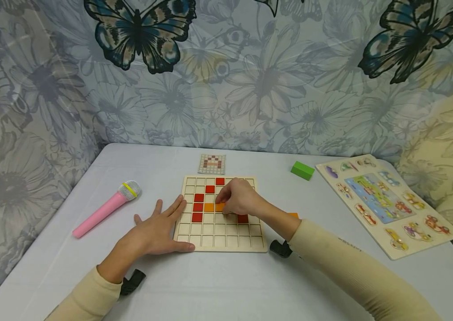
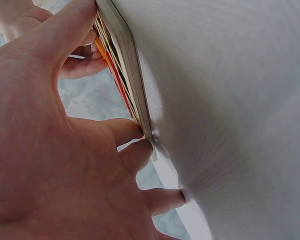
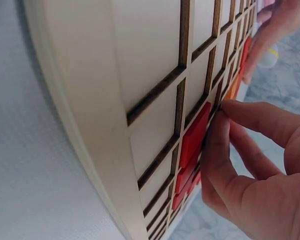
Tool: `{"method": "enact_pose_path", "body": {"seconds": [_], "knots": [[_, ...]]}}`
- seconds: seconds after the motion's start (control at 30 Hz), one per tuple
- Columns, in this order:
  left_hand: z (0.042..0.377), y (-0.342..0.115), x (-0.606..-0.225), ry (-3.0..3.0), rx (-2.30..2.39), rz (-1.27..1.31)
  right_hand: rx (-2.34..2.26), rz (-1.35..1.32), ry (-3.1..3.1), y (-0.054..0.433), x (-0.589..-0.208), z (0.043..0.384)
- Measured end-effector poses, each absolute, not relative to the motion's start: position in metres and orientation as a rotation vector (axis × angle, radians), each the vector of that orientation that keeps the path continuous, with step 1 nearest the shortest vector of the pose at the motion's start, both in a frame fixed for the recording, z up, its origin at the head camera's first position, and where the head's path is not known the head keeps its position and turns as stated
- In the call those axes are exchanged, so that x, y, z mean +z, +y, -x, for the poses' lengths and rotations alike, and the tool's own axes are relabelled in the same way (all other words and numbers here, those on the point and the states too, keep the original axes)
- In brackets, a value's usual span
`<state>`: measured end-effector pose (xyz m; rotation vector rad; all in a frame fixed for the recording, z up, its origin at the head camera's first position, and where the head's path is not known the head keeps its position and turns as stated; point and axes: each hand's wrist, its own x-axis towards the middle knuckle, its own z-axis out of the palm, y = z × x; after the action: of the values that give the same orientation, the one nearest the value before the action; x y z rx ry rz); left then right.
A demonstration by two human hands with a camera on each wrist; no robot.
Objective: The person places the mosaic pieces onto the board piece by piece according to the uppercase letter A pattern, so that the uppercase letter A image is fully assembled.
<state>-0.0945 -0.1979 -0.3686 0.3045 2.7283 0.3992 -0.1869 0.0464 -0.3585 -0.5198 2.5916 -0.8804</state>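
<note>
A wooden grid board [image 1: 220, 243] lies in the middle of the table, with several red tiles [image 1: 198, 207] and two visible orange tiles [image 1: 209, 207] in its cells. My left hand [image 1: 156, 232] is spread along the board's left side, its fingertips and thumb touching the edge. Over the board's middle, my right hand [image 1: 240, 197] has its thumb and fingertips brought together at the second orange tile [image 1: 220, 207], pinching it at its cell. In the right wrist view the red tiles [image 3: 194, 135] sit beside those fingertips; the cells under the hand are hidden.
Behind the board lies a small pattern card [image 1: 212, 164]. A pink toy microphone [image 1: 104, 211] is at the left. To the right are a green block [image 1: 302, 170], a picture puzzle board [image 1: 390, 205] and an orange piece [image 1: 293, 215] partly behind the right forearm.
</note>
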Motion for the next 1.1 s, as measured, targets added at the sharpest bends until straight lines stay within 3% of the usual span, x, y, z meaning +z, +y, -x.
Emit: {"method": "enact_pose_path", "body": {"seconds": [1.1], "knots": [[0.0944, -0.1967, -0.3674, 2.728, 0.394, -0.302, -0.896, 0.529, 2.584, 0.0468, -0.3564, 0.1854]]}}
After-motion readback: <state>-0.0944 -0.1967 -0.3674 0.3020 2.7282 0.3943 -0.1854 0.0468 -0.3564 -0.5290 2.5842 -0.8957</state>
